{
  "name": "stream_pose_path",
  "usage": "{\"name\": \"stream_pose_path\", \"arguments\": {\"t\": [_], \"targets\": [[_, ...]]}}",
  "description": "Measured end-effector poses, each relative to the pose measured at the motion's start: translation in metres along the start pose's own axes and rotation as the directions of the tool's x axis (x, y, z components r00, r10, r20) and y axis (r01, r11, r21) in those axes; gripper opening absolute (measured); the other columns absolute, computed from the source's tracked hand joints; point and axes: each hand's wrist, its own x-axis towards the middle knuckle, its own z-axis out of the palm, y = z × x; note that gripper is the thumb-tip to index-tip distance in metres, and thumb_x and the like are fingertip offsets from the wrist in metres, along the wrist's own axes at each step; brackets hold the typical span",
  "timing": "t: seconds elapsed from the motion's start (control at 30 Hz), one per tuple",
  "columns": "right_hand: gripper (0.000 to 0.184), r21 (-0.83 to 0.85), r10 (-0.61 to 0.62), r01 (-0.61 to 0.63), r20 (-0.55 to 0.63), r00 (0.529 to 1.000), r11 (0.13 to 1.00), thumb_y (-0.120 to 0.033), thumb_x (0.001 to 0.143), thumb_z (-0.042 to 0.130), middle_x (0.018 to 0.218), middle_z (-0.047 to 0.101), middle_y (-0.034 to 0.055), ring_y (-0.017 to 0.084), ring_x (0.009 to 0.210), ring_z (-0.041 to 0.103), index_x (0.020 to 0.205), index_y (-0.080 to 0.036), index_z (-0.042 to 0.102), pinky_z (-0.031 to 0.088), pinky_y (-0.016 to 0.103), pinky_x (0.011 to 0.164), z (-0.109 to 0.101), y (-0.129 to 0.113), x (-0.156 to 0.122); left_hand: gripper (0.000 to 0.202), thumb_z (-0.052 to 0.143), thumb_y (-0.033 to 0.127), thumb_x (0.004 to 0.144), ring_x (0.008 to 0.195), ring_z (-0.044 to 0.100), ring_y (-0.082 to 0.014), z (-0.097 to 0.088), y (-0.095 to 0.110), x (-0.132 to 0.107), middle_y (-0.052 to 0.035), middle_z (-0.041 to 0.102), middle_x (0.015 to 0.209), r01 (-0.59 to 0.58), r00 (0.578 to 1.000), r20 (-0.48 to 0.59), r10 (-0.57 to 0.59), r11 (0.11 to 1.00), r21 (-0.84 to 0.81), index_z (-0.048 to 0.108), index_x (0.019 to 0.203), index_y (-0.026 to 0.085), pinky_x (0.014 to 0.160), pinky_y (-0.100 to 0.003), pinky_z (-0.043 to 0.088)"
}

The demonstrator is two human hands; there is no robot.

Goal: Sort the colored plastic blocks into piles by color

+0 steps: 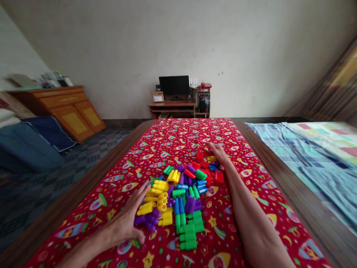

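Note:
A loose pile of coloured plastic building blocks lies on the red patterned cloth. Yellow blocks and purple blocks make up its left side, beside my left hand. That hand has its thumb and fingers spread around the pile's left edge. Green blocks lie at the near end, with blue blocks in the middle. My right hand reaches to the far right edge, by the red blocks. Its fingers are stretched out, and nothing shows in its grasp.
Beyond the table stands a desk with a monitor, a red telephone and a small box. A wooden cabinet is at the left. To the right is a bed with a checked sheet.

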Motion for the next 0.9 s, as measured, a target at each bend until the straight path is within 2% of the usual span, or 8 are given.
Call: {"name": "stream_pose_path", "arguments": {"t": [0.1, 0.23, 0.4, 0.57, 0.63, 0.7, 0.77, 0.9], "targets": [[0.062, -0.143, -0.01, 0.031, 0.149, 0.989, 0.989, -0.07, 0.079, 0.047, 0.078, 0.071, 0.0026, 0.019, 0.076, 0.064, 0.098, -0.018, 0.074, 0.049, 0.028, 0.07, 0.01, -0.004, -0.005, 0.144, 0.081, 0.071, 0.041, 0.142, 0.02, -0.0459, 0.031, 0.024, 0.005, -0.0133, 0.008, 0.161, -0.08, 0.992, -0.094, 0.081, 0.997, 0.014, -0.004, 0.152, 0.037, 0.107, -0.06, 0.038], [0.06, -0.224, 0.027, 0.033, 0.259, 0.966, 0.974, -0.07, 0.076, 0.051, 0.048, 0.052, -0.0029, 0.01, 0.048, 0.045, 0.073, -0.014, 0.073, 0.034, 0.023, 0.048, 0.013, -0.013, -0.012, 0.13, 0.077, 0.068, 0.054, 0.143, 0.02, -0.0429, 0.043, 0.055, 0.068, -0.0133, 0.011, 0.16, -0.193, 0.976, -0.102, 0.194, 0.981, 0.022, -0.003, 0.152, 0.038, 0.109, -0.061, 0.033], [0.05, -0.149, 0.051, -0.015, 0.244, 0.968, 0.989, -0.063, 0.073, 0.058, 0.056, 0.062, -0.0016, 0.011, 0.052, 0.051, 0.08, -0.016, 0.076, 0.038, 0.023, 0.05, 0.0, -0.015, -0.012, 0.124, 0.07, 0.073, 0.056, 0.143, 0.018, -0.0432, 0.04, 0.063, 0.142, -0.0167, 0.018, 0.159, -0.302, 0.952, -0.035, 0.304, 0.952, 0.041, 0.007, 0.154, 0.03, 0.113, -0.061, 0.024], [0.052, 0.028, 0.11, -0.119, 0.218, 0.97, 0.993, -0.063, 0.067, 0.064, 0.077, 0.074, 0.0053, 0.019, 0.073, 0.067, 0.088, -0.018, 0.076, 0.051, 0.028, 0.069, -0.005, -0.017, -0.011, 0.082, 0.041, 0.069, 0.086, 0.146, 0.016, -0.0364, 0.025, 0.105, 0.139, -0.013, 0.025, 0.158, -0.379, 0.923, -0.042, 0.382, 0.923, 0.071, 0.016, 0.153, 0.028, 0.116, -0.059, 0.009], [0.052, 0.071, 0.129, -0.147, 0.217, 0.968, 0.987, -0.063, 0.065, 0.066, 0.077, 0.075, 0.0072, 0.021, 0.075, 0.069, 0.086, -0.017, 0.076, 0.053, 0.03, 0.072, -0.004, -0.019, -0.012, 0.067, 0.041, 0.062, 0.091, 0.145, 0.021, -0.0351, 0.023, 0.133, 0.118, -0.0077, 0.033, 0.155, -0.556, 0.83, 0.085, 0.551, 0.827, 0.077, 0.026, 0.15, 0.033, 0.115, -0.061, 0.011], [0.047, 0.067, 0.144, -0.161, 0.202, 0.969, 0.985, -0.061, 0.064, 0.068, 0.076, 0.075, 0.0077, 0.021, 0.074, 0.069, 0.08, -0.017, 0.076, 0.053, 0.03, 0.07, -0.003, -0.02, -0.012, 0.058, 0.049, 0.057, 0.09, 0.142, 0.031, -0.0299, 0.026, 0.157, 0.098, -0.0009, 0.044, 0.15, -0.756, 0.633, 0.288, 0.719, 0.653, 0.031, 0.039, 0.144, 0.037, 0.117, -0.054, 0.018], [0.043, 0.037, 0.159, -0.168, 0.188, 0.969, 0.985, -0.058, 0.066, 0.068, 0.074, 0.074, 0.0069, 0.02, 0.07, 0.068, 0.077, -0.017, 0.076, 0.053, 0.029, 0.065, -0.002, -0.021, -0.012, 0.043, 0.05, 0.046, 0.093, 0.14, 0.035, -0.0241, 0.035, 0.169, 0.09, 0.002, 0.052, 0.143, -0.838, 0.517, 0.352, 0.78, 0.546, 0.02, 0.052, 0.135, 0.035, 0.118, -0.047, 0.021], [0.042, -0.01, 0.146, -0.147, 0.202, 0.968, 0.989, -0.056, 0.071, 0.066, 0.071, 0.073, 0.0041, 0.017, 0.062, 0.064, 0.079, -0.016, 0.076, 0.05, 0.026, 0.058, -0.002, -0.018, -0.013, 0.039, 0.054, 0.043, 0.092, 0.14, 0.036, -0.0251, 0.049, 0.155, 0.112, -0.0029, 0.055, 0.141, -0.814, 0.574, 0.323, 0.752, 0.565, 0.133, 0.06, 0.127, 0.028, 0.12, -0.049, 0.018]]}}
